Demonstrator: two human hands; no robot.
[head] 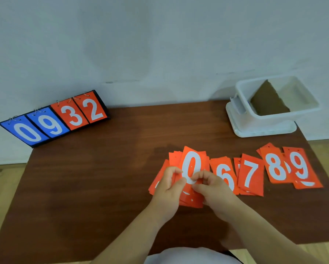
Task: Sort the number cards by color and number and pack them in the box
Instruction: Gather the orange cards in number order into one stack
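Both hands met over a loose heap of orange number cards [190,201] near the middle of the table [102,178], a little towards its right edge. The left hand [169,187] had its fingers curled and its thumb pressed against the lower left edge of the orange 0 card [193,162], which lay tilted on top of the heap. The right hand [211,187] pinched the same card low down between thumb and forefinger, its other fingers tucked in.

To the right, a row ran towards the table's right edge: the 6 card [223,174], the 7 card [251,176], the 8 card [275,168] and the 9 card [300,168], each overlapping its neighbour and with more cards under them. The white plastic box [264,124] stood at the far right corner with a brown cardboard sheet [268,101] leaning inside; no cards showed in it. A flip scoreboard [53,119] stood at the far left corner.

The step looked like peeling the 0 off the heap. It would go best with one hand steadying the heap while the other slid only the top card free, checking that no second card clung beneath. Since the row rose to the right, the 0 likely belonged on bare table left of the heap, laid squarely so later stacking stayed neat.
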